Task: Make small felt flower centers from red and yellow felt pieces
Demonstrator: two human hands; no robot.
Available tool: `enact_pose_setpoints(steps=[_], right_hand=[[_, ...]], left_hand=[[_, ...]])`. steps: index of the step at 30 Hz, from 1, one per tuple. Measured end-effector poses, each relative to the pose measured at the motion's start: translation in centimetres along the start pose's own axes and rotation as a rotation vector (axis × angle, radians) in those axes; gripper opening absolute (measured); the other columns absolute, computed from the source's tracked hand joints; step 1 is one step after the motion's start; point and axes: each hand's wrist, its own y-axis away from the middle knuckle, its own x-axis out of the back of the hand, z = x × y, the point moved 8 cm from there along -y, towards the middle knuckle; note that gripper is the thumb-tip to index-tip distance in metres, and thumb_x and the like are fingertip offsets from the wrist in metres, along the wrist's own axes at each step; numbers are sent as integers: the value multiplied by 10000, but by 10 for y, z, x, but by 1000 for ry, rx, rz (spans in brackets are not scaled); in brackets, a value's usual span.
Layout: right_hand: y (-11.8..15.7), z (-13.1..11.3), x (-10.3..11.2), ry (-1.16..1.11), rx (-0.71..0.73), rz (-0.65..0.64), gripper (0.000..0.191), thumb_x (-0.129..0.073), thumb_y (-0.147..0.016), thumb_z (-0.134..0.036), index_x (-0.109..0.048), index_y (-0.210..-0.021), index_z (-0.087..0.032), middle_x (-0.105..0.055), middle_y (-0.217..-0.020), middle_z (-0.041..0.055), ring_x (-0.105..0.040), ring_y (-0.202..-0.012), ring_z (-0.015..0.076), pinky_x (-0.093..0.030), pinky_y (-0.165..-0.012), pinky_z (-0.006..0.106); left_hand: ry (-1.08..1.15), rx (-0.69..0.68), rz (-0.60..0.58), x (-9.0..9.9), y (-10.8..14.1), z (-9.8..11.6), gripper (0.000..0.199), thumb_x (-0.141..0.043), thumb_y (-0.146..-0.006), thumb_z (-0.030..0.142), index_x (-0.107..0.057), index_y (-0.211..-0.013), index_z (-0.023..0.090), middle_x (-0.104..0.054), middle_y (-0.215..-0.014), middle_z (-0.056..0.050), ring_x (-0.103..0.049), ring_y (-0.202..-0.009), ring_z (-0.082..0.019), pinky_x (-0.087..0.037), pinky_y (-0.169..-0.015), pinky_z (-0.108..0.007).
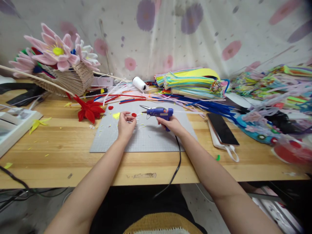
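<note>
Glue gun (159, 112): in your right hand, raised over the grey cutting mat (148, 144), nozzle pointing left toward your other hand. It should feel light and stiff, easy to steer by the handle; treat the metal tip as hot and keep skin off it.
Right hand (172, 123): closed around the gun's handle, wrapped well back from the nozzle — a sound place to hold it.
Glue stick (188, 112): juts from the back of the gun; likely slightly bendy, so don't grip there.
Cord (179, 159): drops from the handle over the table edge and may drag a little on your wrist.
Left hand (126, 125): fingertips drawn together in a narrow pinch, apparently on the red disc (134, 115); whether they grip its rim or a thin pale strand beside it is too small to tell.
Red disc: probably soft and nearly weightless — pinch lightly at the edge, since hard pressure could crease it, and leave its face uncovered.
</note>
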Motion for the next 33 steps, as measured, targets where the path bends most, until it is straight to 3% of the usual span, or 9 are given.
enact_pose_setpoints(steps=[8,17,33], right_hand=[[2,-1,-16,16,19,-30,332,-680,-640,-509,-596,-591,-191,-483,-432,-35,-422,-429,84,-323,-428,227],[3,-9,-19,24,88,-14,240,-697,-648,-444,-630,-661,-214,-549,-545,-12,-525,-620,147,-394,-548,258],[1,-6,-17,41,87,8,262,-698,-639,-460,-629,-671,-209,-562,-562,-8,-538,-639,152,-393,-548,254]], left_hand=[[-29,-23,0,0,0,4,347,-618,-640,164,-419,-919,220,-617,-708,30,-572,-632,-114,-438,-638,-248],[-54,-33,-2,1,2,7,335,-612,-644,159,-423,-913,222,-620,-711,28,-572,-632,-117,-433,-627,-248],[-73,-59,-6,-1,2,9,323,-607,-652,170,-430,-917,221,-624,-720,19,-570,-622,-121,-430,-596,-247]])
